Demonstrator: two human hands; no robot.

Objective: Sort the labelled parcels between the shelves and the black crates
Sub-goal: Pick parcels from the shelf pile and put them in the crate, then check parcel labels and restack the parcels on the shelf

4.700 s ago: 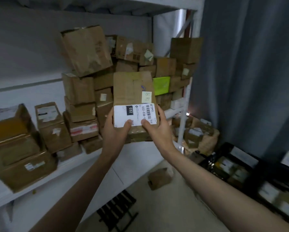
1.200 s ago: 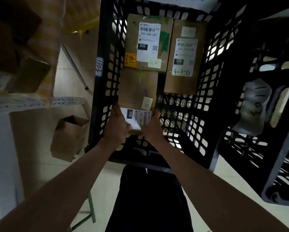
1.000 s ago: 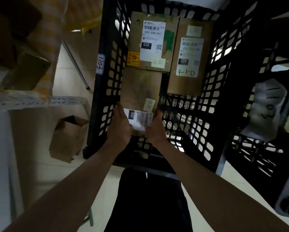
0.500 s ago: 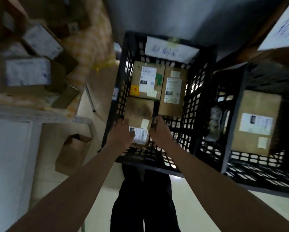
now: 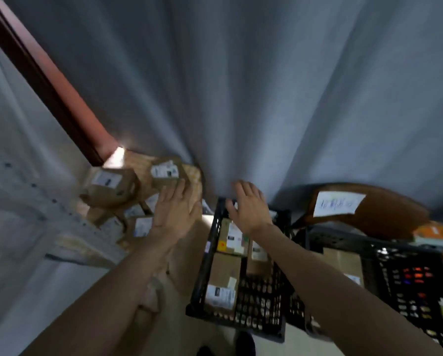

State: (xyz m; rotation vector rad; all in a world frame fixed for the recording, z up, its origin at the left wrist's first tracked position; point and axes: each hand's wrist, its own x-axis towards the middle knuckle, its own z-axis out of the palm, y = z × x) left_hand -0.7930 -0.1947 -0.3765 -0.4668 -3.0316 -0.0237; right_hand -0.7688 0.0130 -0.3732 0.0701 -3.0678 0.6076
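The labelled parcel (image 5: 221, 283) is lying in the near left corner of the black crate (image 5: 202, 273). Above the crate's far end, the left hand (image 5: 175, 211) and right hand (image 5: 250, 206) are hovering with fingers spread, holding nothing.

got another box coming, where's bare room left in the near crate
The near crate is bare along its right side: mesh floor shows between the front parcel and the right wall, in front of the back right parcel. The left column and back row are filled. Both hands are empty above.
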